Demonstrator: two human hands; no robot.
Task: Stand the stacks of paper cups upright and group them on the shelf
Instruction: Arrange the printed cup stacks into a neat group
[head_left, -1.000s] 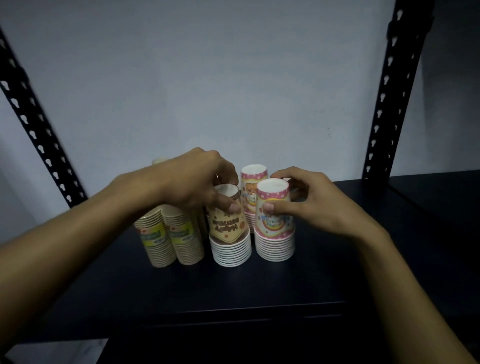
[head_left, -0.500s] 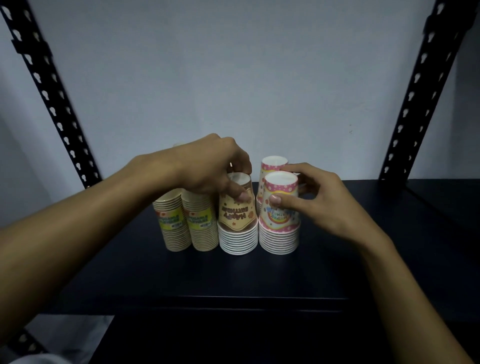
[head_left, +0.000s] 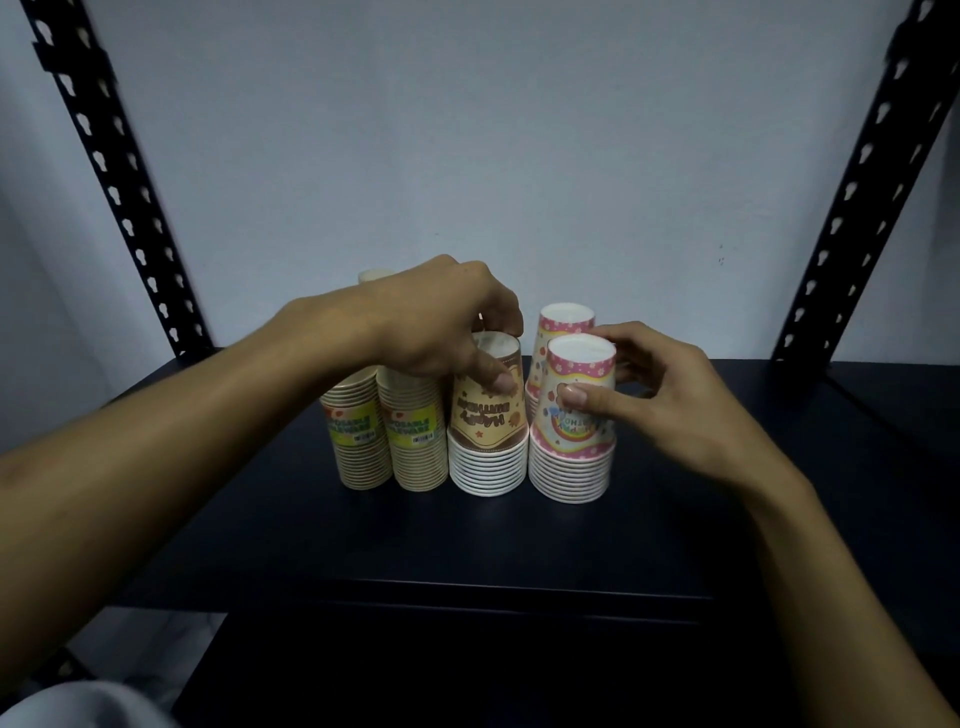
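The stacks of paper cups stand rim-down in a tight row near the middle of the dark shelf: two tan stacks on the left, a brown birthday stack beside them, and a pink stack on the right, with a second pink stack directly behind it and one more cup top only partly visible behind the left hand. The left hand reaches over the tan stacks, and its thumb and fingers pinch the top cup of the brown birthday stack. The right hand curls round the pink stack, thumb on the front face, other fingers on the far side. Probable hazards from this state are as follows. Both grips sit high on the top cup, so a lift is likely to separate that cup from the nested ones below rather than move the whole stack. A sideways push applied at the top can tilt a stack into its neighbour, and since the stacks touch or nearly touch, one fall may bring down the row. The left forearm passes close above the tan stacks and may brush them on withdrawal.
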